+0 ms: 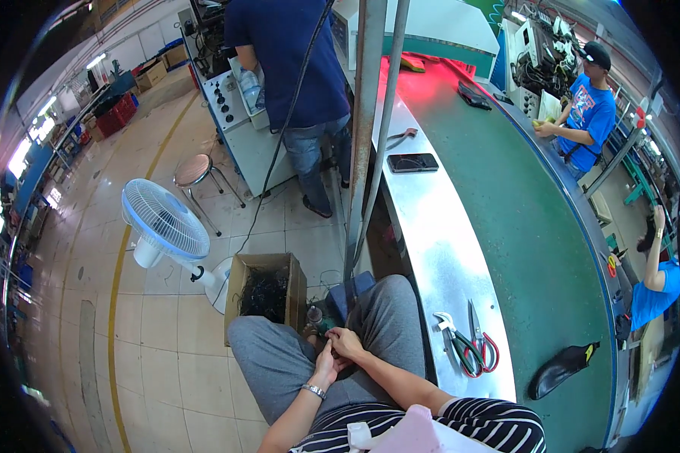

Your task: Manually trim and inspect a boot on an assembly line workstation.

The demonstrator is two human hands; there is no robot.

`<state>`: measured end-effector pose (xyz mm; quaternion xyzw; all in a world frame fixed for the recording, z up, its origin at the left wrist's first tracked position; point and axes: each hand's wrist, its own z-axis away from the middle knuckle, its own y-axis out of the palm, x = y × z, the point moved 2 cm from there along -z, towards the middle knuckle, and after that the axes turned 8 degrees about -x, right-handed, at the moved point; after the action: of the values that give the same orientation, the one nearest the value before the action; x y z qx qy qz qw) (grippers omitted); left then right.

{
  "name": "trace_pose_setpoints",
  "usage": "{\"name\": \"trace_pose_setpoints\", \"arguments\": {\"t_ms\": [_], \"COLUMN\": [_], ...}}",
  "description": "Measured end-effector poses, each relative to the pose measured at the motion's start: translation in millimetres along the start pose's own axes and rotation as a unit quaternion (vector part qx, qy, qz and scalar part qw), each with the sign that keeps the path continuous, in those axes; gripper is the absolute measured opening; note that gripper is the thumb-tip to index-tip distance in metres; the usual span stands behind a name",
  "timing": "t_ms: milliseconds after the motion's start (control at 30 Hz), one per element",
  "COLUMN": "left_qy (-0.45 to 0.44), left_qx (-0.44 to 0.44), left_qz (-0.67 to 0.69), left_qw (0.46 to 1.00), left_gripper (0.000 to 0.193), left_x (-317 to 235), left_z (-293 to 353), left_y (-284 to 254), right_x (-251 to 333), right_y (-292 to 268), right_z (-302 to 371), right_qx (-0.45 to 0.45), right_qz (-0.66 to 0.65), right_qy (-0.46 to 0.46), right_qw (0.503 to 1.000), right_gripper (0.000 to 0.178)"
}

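Observation:
My left hand [325, 368], with a metal watch [314, 391] on its wrist, rests between my knees with the fingers drawn together. Touching its fingertips from the right is my right hand [345, 344], its fingers bent and closed. Whatever might lie between them is hidden. Just beyond my hands stands a clear bottle [315, 315]. Farther out, an open cardboard box [236, 294] holds a dark tangle of strips. On the metal ledge to my right lie pliers with dark green handles [458, 349] and red-handled scissors [476, 326], apart from both hands.
A green conveyor belt [499, 219] carries a black shoe [565, 370]. A phone [412, 162] lies on the ledge. Metal posts [363, 151] rise ahead. To the left are a fan [166, 219] and a stool [194, 171]. Several people work nearby.

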<state>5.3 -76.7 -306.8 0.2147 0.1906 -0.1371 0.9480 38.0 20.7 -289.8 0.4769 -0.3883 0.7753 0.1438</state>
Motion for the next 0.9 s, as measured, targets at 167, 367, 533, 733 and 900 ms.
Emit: {"name": "trace_pose_setpoints", "arguments": {"t_ms": [167, 367, 533, 733, 900], "left_qy": [-0.002, 0.004, 0.0, 0.007, 0.0], "left_qx": [0.0, 0.003, -0.005, 0.001, -0.003], "left_qz": [-0.006, -0.003, 0.001, 0.003, 0.001], "left_qw": [1.0, 1.0, 1.0, 1.0, 1.0], "left_gripper": [0.043, 0.043, 0.044, 0.045, 0.044], "left_x": [-1, 0, 0, -1, -1], "left_z": [3, 0, 3, 6, 5], "left_y": [0, -1, 0, 1, 2], "right_x": [-4, -6, -1, -5, -12], "right_y": [3, 4, 2, 5, 9], "right_z": [-1, -1, 1, -1, -4], "right_qx": [-0.005, -0.009, -0.001, -0.003, -0.007], "right_qz": [0.013, 0.007, 0.003, 0.012, 0.012], "right_qy": [-0.009, -0.017, 0.004, -0.003, -0.004], "right_qw": [1.0, 1.0, 1.0, 1.0, 1.0], "right_gripper": [0.028, 0.027, 0.027, 0.027, 0.027]}}
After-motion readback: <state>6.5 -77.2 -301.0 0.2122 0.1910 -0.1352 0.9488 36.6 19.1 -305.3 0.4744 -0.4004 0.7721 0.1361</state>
